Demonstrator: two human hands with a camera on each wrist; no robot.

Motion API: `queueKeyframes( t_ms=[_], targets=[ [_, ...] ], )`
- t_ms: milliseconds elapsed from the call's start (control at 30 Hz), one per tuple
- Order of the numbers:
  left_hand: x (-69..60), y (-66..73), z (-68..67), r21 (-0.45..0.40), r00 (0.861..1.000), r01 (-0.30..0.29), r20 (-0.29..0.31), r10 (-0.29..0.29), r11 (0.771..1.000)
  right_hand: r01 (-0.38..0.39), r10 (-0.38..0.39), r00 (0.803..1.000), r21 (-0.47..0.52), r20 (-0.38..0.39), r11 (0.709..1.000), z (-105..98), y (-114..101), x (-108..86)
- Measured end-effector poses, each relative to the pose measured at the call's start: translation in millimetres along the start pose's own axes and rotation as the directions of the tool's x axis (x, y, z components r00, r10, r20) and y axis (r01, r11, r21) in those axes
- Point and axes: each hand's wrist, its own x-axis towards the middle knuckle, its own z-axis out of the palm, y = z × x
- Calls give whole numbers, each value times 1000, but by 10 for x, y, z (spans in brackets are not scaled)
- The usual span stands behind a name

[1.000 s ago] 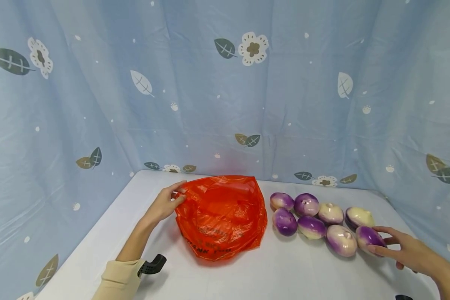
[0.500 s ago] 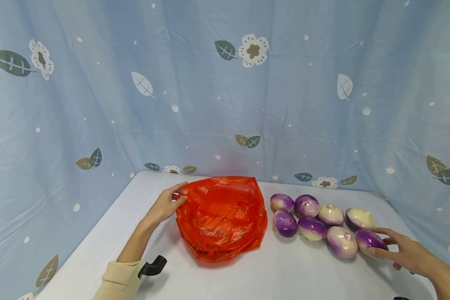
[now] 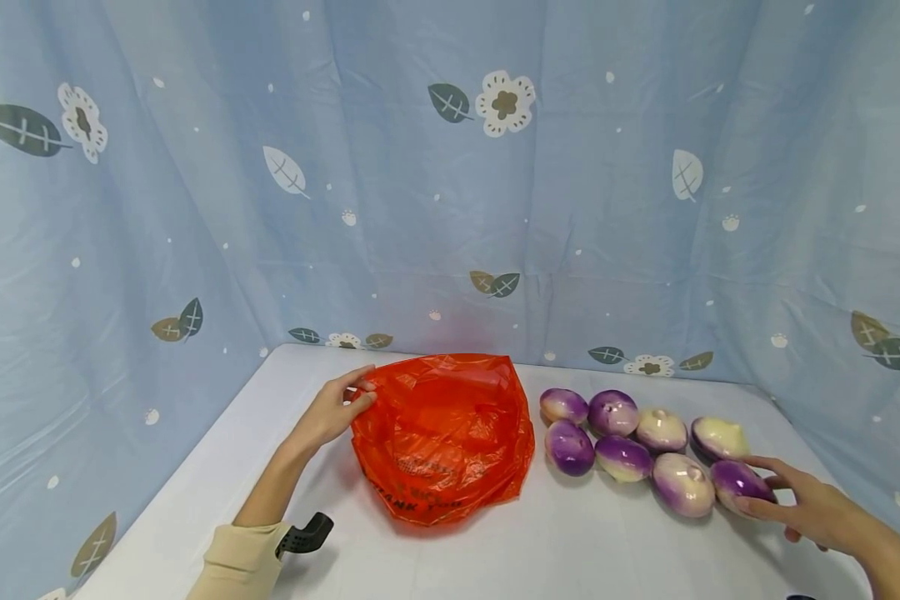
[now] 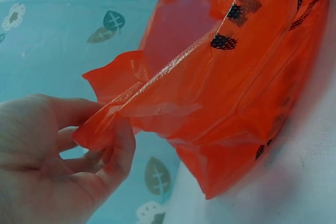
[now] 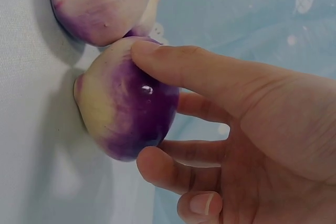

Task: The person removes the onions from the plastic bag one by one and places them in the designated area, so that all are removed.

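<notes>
My left hand (image 3: 339,408) pinches the left edge of a red plastic bag (image 3: 450,417). The bag's mouth gapes upward, and black lettering runs along its near side. In the left wrist view, thumb and fingers hold a fold of the bag (image 4: 220,98). At the right end of a group of glossy purple-and-cream turnips, my right hand (image 3: 813,504) grips the nearest turnip (image 3: 738,485). In the right wrist view, the thumb lies across the top of this turnip (image 5: 131,103) and the fingers curl below and behind it. The turnip rests on the white table.
Several more turnips (image 3: 625,456) lie close together in two rows between the bag and my right hand. A pale turnip (image 3: 682,483) sits against the gripped one. The white table (image 3: 555,542) ends at a blue flowered curtain (image 3: 390,192) behind and at the sides.
The gripped turnip has tilted slightly and shifted a little toward me, with my right hand moving along. My left hand and the bag have stayed in place.
</notes>
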Motion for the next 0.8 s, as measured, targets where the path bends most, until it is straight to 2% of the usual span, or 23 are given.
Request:
queueKeyframes(
  t_ms=[233, 400, 500, 567, 667, 733, 800],
  targets=[
    [11, 2, -13, -5, 1000, -12, 4, 12, 1000, -19, 19, 1000, 0, 12, 1000, -15, -21, 33],
    [11, 34, -54, -15, 1000, -29, 6, 29, 999, -25, 25, 1000, -13, 8, 1000, -15, -38, -13],
    [-15, 65, -114, -42, 999, -39, -4, 39, 998, 2, -3, 1000, -21, -14, 1000, -27, -79, -64],
    [-38, 81, -154, -55, 999, -48, -10, 47, 997, 31, -34, 998, -42, -59, 999, -43, -129, -87],
    [-63, 95, -182, -51, 998, -54, -28, 52, 997, 89, -110, 975, -111, -193, 990, -54, -232, -110],
    [-78, 106, -189, -23, 998, -50, -47, 49, 998, 102, -141, 948, -147, -286, 984, -35, -323, -114],
    [-88, 130, -181, 26, 994, -58, -90, 60, 998, 122, -180, 910, -175, -374, 977, 17, -436, -118]
  ],
)
